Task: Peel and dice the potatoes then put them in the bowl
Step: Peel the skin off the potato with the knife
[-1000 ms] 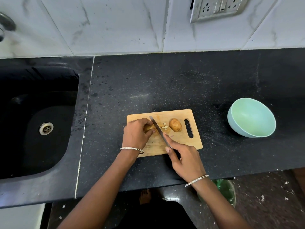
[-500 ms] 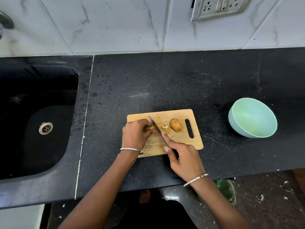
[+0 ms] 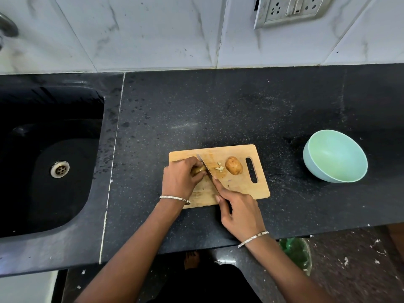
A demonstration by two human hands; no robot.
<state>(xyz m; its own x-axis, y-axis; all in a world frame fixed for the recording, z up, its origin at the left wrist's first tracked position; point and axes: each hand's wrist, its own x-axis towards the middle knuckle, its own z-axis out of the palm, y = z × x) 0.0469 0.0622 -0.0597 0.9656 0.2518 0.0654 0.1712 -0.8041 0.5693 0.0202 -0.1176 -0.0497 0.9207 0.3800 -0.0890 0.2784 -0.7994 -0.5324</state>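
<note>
Wooden board (image 3: 238, 186): a potato piece (image 3: 197, 169) is gripped by the curled left hand (image 3: 180, 179). The knife (image 3: 204, 166) is held by the right hand (image 3: 239, 216), blade against the piece. A whole potato (image 3: 234, 165) is left beside.

The light is soft and even, and the middle of the picture is sharp. The white wall tiles (image 3: 153, 29) at the top are bright; the black bench (image 3: 218, 106) shows only a faint sheen. The sink (image 3: 72, 193) at left is nearly lost in darkness. The bowl (image 3: 336, 156) throws a soft shadow leftward. Lines bend near the edges.
</note>
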